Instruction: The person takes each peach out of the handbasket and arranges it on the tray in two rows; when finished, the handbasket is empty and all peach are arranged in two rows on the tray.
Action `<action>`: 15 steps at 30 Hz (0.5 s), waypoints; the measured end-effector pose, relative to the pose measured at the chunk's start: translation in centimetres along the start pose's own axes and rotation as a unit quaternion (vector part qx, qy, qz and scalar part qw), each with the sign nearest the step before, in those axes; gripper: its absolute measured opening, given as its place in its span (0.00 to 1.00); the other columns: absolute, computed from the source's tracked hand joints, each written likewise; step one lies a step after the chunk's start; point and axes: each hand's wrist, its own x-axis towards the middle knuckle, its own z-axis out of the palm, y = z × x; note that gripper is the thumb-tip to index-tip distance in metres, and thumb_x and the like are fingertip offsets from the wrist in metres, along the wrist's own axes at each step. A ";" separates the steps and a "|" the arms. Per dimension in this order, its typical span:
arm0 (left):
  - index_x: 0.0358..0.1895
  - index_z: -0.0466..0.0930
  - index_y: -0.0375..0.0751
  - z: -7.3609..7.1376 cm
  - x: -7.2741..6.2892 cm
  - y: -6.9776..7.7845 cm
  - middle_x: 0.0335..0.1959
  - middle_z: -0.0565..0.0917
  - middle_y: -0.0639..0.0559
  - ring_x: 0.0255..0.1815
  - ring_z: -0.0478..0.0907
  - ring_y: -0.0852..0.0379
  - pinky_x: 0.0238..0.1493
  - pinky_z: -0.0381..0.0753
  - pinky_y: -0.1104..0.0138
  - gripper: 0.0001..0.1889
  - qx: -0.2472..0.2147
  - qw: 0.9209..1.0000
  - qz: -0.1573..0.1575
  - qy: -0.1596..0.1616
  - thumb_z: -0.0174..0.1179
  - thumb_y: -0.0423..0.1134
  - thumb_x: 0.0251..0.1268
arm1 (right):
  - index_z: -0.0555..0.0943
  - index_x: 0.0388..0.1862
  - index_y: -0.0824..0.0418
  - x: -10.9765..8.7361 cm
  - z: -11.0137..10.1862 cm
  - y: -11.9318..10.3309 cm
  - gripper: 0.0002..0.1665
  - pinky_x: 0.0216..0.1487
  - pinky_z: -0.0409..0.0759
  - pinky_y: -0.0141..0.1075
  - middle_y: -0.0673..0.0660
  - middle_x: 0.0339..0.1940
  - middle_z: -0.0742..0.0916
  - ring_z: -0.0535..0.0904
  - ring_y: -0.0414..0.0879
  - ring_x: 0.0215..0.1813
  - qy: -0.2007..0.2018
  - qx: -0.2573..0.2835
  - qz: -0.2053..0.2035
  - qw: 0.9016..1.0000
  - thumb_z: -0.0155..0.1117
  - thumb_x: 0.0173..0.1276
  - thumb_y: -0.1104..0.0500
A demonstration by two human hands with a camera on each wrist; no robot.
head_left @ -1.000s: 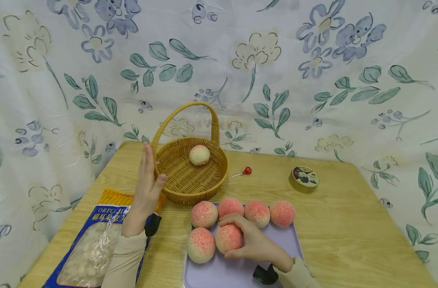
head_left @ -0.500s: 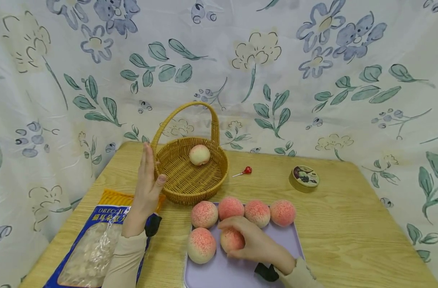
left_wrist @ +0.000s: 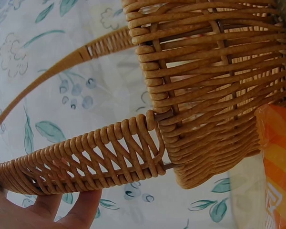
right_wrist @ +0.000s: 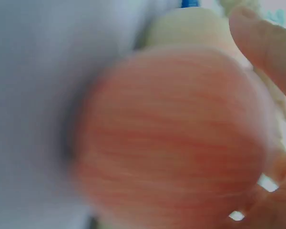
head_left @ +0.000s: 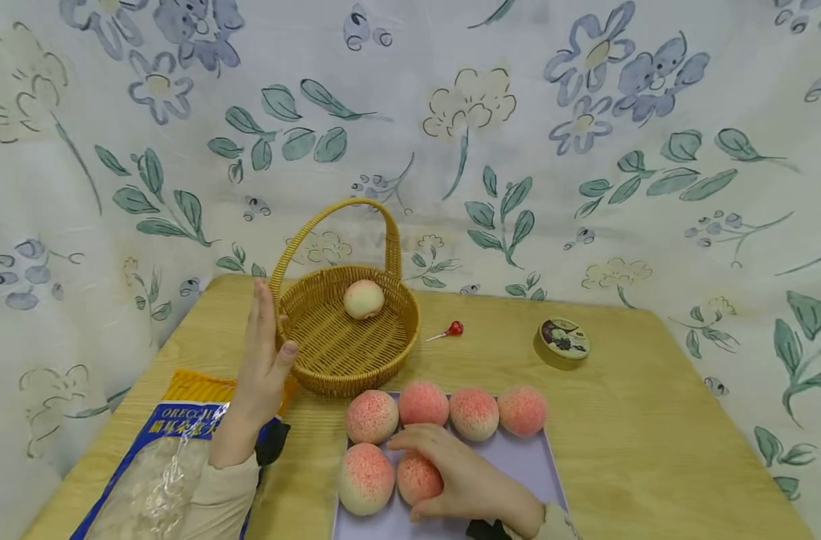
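Note:
My left hand (head_left: 255, 375) is upright at the left side of a wicker basket (head_left: 346, 386), fingers fairly straight and touching its tall handle (left_wrist: 86, 157); the thumb stands apart. Inside the basket lies one pale peach (head_left: 363, 299). My right hand (head_left: 461, 476) curves over a pink speckled peach (head_left: 419, 478), fingers at its far side and thumb at its near side. This peach (right_wrist: 176, 138) is blurred in the right wrist view, so how firmly the fingers press cannot be told. Several other peaches (head_left: 474, 413) sit on the lilac tray (head_left: 518, 465).
A blue and orange pasta bag (head_left: 160, 465) lies under my left forearm. Behind the tray are a red lollipop (head_left: 455, 328) and a round tin (head_left: 563, 343). A floral curtain (head_left: 410, 135) closes off the table's back.
The head view has shifted slightly. My right hand draws a little nearer with its peach, which has shifted slightly on the tray. My left hand stays at the basket handle.

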 end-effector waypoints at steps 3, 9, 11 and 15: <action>0.79 0.33 0.40 -0.9 -0.2 0.2 0.80 0.33 0.42 0.81 0.28 0.57 0.75 0.29 0.41 0.40 0.010 1.000 0.004 0.009 0.40 0.57 0.77 | 0.68 0.69 0.51 0.7 -1.2 -0.4 0.46 0.69 0.68 0.38 0.45 0.66 0.76 0.70 0.41 0.68 -0.009 -0.008 0.012 1.000 0.78 0.52 0.47; 0.78 0.33 0.36 -1.4 -0.7 0.2 0.80 0.33 0.43 0.81 0.28 0.54 0.77 0.25 0.55 0.40 0.003 1.000 0.014 0.023 0.40 0.55 0.77 | 0.67 0.70 0.56 1.6 -3.5 -0.4 0.41 0.69 0.68 0.36 0.50 0.68 0.75 0.70 0.42 0.69 -0.032 0.040 0.043 0.998 0.73 0.60 0.51; 0.78 0.33 0.36 -0.8 -0.6 0.2 0.80 0.33 0.43 0.81 0.28 0.53 0.77 0.25 0.58 0.40 -0.002 1.000 0.020 0.022 0.40 0.55 0.77 | 0.66 0.70 0.55 2.1 -4.6 -0.1 0.40 0.70 0.67 0.37 0.50 0.69 0.74 0.68 0.43 0.71 -0.041 0.065 0.056 0.995 0.72 0.62 0.52; 0.77 0.34 0.34 1.0 -0.1 0.3 0.80 0.33 0.41 0.81 0.29 0.52 0.77 0.27 0.62 0.40 -0.010 0.999 0.036 0.017 0.40 0.55 0.77 | 0.65 0.71 0.54 3.8 -7.1 0.8 0.38 0.70 0.67 0.40 0.51 0.70 0.73 0.68 0.46 0.71 -0.046 0.110 0.073 0.990 0.69 0.65 0.53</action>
